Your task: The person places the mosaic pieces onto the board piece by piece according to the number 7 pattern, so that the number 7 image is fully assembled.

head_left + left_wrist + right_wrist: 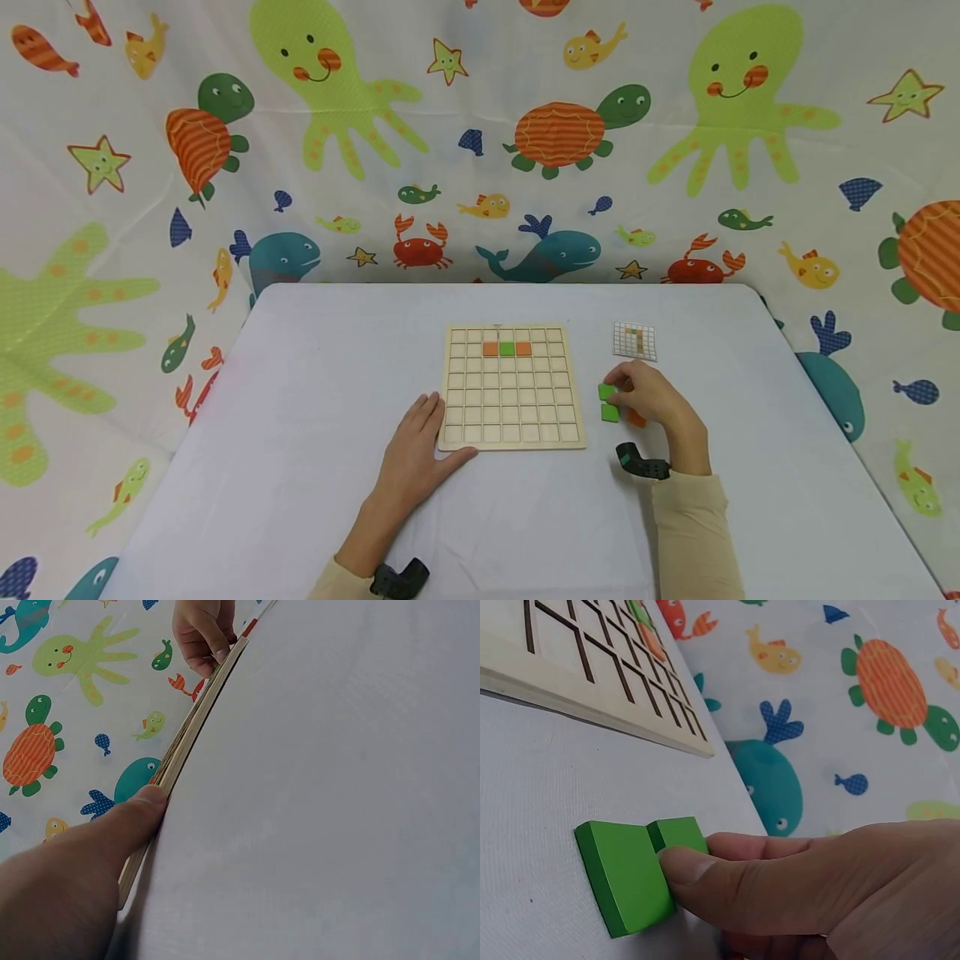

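A wooden grid board point(510, 417) lies on the white table, with a green tile point(507, 348) between two orange tiles point(491, 348) in a row near its far edge. My left hand point(412, 454) rests along the board's left side, its fingers straight and the thumb at the near edge. Right of the board, my right hand point(651, 396) pinches a green square tile point(681, 831) between thumb and finger. Another green tile point(626, 877) lies just nearer, beside it. Something orange point(637, 418) shows partly under the right hand.
Beyond the right hand lies a small card point(622, 343) printed with a coloured grid pattern. A curtain point(480, 83) with sea animals hangs behind the table point(337, 375). Black wrist devices point(641, 462) are on both wrists.
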The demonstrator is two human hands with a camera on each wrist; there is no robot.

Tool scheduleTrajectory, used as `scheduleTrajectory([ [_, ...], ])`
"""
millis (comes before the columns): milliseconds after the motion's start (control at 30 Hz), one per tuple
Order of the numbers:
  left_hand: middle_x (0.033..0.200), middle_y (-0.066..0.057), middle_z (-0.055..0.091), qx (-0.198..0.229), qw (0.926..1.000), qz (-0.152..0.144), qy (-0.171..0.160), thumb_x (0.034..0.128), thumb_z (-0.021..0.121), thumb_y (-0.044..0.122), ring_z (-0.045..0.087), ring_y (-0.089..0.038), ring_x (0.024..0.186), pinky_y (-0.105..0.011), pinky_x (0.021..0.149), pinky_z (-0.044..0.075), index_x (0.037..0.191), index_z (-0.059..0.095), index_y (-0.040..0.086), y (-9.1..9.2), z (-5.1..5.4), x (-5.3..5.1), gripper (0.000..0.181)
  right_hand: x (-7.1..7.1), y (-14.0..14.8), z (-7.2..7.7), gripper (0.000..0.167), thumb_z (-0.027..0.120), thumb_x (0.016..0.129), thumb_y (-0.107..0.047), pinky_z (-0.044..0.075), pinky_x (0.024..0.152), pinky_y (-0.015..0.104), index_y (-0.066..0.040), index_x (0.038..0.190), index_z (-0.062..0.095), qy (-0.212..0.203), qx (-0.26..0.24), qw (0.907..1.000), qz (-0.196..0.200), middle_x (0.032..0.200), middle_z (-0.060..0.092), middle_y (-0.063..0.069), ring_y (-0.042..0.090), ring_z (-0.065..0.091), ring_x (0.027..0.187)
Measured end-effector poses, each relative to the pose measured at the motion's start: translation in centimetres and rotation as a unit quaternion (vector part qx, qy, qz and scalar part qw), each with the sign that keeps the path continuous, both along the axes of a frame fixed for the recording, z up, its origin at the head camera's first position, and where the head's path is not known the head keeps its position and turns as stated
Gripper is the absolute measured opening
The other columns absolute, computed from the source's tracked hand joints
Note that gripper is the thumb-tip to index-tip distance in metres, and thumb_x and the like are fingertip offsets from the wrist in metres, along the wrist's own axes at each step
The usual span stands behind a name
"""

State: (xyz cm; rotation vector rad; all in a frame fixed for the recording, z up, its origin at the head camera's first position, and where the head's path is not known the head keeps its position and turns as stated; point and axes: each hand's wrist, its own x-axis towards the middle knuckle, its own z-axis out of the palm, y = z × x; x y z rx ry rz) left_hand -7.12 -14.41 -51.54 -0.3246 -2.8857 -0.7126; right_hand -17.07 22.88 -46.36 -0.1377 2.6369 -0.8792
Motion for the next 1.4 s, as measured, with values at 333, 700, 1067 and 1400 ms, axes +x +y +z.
scheduleTrajectory([
  [333,0.154,-0.018,0.046,0.0,1.0,0.0,-0.002,0.0815,0.074,0.06,0.038,-0.036,0.147,-0.05,0.116,0.04,0.147,0.047,-0.002,0.02,0.0,-0.03,0.094,-0.01,-0.39,-0.2,0.027,0.077,0.087,-0.012,0.05,0.079,0.033,-0.004,0.107,0.061,0.001,-0.018,0.9994,-0.03,0.104,0.063,0.013,0.025,0.057,0.093],
  [700,0.154,-0.018,0.046,-0.002,1.0,-0.002,0.001,0.0817,0.074,0.06,0.039,-0.035,0.147,-0.049,0.116,0.04,0.147,0.047,-0.002,0.0,-0.04,-0.09,0.094,-0.21,-0.7,-0.01,0.023,0.07,0.092,-0.013,0.05,0.079,0.033,-0.004,0.111,0.061,0.02,-0.019,0.999,-0.036,0.101,0.064,0.012,0.025,0.057,0.092],
  [1067,0.153,-0.018,0.047,-0.004,1.0,-0.001,0.004,0.0813,0.075,0.06,0.039,-0.035,0.146,-0.049,0.116,0.041,0.146,0.048,-0.002,-0.05,0.02,-0.05,0.093,-0.37,-0.65,-0.19,0.023,0.065,0.096,-0.009,0.054,0.087,0.043,-0.001,0.117,0.065,0.048,-0.004,0.9985,-0.025,0.108,0.067,0.015,0.027,0.061,0.099],
  [1400,0.153,-0.018,0.047,-0.005,1.0,-0.003,0.007,0.0809,0.075,0.06,0.04,-0.035,0.146,-0.049,0.116,0.04,0.146,0.048,-0.003,-0.01,0.07,0.02,0.094,-0.33,-1.0,-0.03,0.021,0.063,0.097,-0.012,0.051,0.081,0.036,-0.003,0.116,0.066,0.061,-0.001,0.9976,-0.035,0.105,0.068,0.013,0.024,0.059,0.093],
])
